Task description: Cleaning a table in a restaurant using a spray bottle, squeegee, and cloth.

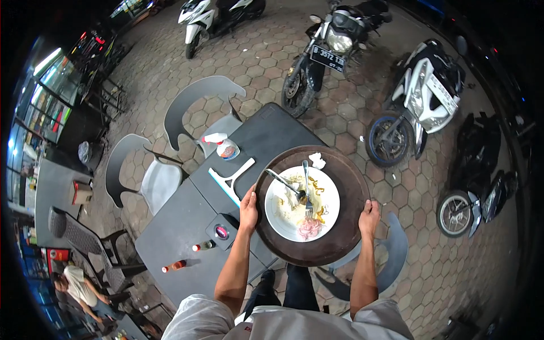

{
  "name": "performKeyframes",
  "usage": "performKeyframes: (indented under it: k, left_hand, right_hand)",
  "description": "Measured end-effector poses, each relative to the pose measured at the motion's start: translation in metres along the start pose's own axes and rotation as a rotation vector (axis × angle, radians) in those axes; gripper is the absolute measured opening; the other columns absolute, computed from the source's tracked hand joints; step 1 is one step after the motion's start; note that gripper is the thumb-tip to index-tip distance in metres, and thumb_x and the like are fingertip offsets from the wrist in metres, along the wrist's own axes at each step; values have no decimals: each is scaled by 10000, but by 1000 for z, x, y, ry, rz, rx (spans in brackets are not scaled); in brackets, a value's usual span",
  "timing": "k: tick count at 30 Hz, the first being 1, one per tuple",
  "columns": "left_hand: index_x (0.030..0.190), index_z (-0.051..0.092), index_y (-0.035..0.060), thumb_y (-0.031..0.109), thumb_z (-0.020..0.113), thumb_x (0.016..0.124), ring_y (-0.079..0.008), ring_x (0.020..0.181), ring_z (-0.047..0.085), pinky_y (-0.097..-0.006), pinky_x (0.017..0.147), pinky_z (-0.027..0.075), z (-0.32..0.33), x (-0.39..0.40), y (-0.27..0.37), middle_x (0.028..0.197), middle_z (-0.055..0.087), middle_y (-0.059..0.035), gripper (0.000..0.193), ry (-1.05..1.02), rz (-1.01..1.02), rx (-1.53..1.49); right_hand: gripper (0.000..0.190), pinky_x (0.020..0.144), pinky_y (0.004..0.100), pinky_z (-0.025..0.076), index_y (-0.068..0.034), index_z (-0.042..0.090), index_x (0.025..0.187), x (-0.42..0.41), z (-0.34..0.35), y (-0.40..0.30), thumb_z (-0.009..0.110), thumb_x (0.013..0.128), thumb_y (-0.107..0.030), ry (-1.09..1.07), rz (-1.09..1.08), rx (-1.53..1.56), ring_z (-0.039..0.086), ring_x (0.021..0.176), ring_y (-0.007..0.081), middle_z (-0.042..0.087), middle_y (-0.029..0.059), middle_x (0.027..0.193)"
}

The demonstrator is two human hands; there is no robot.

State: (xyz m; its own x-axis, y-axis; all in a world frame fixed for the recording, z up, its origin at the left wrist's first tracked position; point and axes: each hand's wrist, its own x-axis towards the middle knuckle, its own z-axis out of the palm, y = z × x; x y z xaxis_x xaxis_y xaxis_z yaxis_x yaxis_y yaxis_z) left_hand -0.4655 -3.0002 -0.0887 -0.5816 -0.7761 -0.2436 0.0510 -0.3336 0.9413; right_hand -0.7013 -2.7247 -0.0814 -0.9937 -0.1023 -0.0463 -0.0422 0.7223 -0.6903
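Note:
A round brown serving tray is held level before me by its rim. My left hand grips its left side, and my right hand grips the right. On the tray sits a white plate with food remains, among them pinkish shreds. A fork and a spoon lie across the plate. Crumpled white tissue rests on the tray by the plate's far edge. Just beyond my left hand, a white squeegee lies on the grey table.
The table also bears a spray bottle, a dark tissue box and two sauce bottles. Grey chairs flank it; another chair stands under my right arm. Motorcycles are parked ahead on hexagonal paving. A person is at far left.

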Motion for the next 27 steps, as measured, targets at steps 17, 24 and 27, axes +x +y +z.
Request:
performKeyframes:
  k: [17, 24, 27]
  left_hand:
    - [1288, 511, -32, 151, 428, 997, -186, 1112, 556, -301, 974, 418, -16, -154, 68, 1233, 585, -104, 354, -392, -158, 41]
    - [1265, 524, -27, 190, 484, 987, -191, 1031, 609, -306, 896, 489, 97, -236, 74, 1162, 624, -109, 354, -683, -270, 101]
    - [1250, 538, -26, 181, 483, 987, -190, 1029, 608, -298, 892, 485, 133, -260, 31, 1153, 629, -109, 339, -810, -291, 113]
  right_hand:
    - [293, 704, 518, 432, -59, 514, 911, -272, -142, 67, 486, 958, -346, 388, 252, 194, 554, 871, 488, 597, 266, 839]
    - [262, 654, 427, 449, -37, 514, 916, -366, -252, 122, 508, 966, -294, 635, 536, 261, 571, 687, 378, 595, 192, 726]
    - [260, 712, 437, 453, -24, 518, 946, -407, -293, 149, 494, 968, -282, 683, 666, 289, 603, 766, 380, 618, 212, 771]
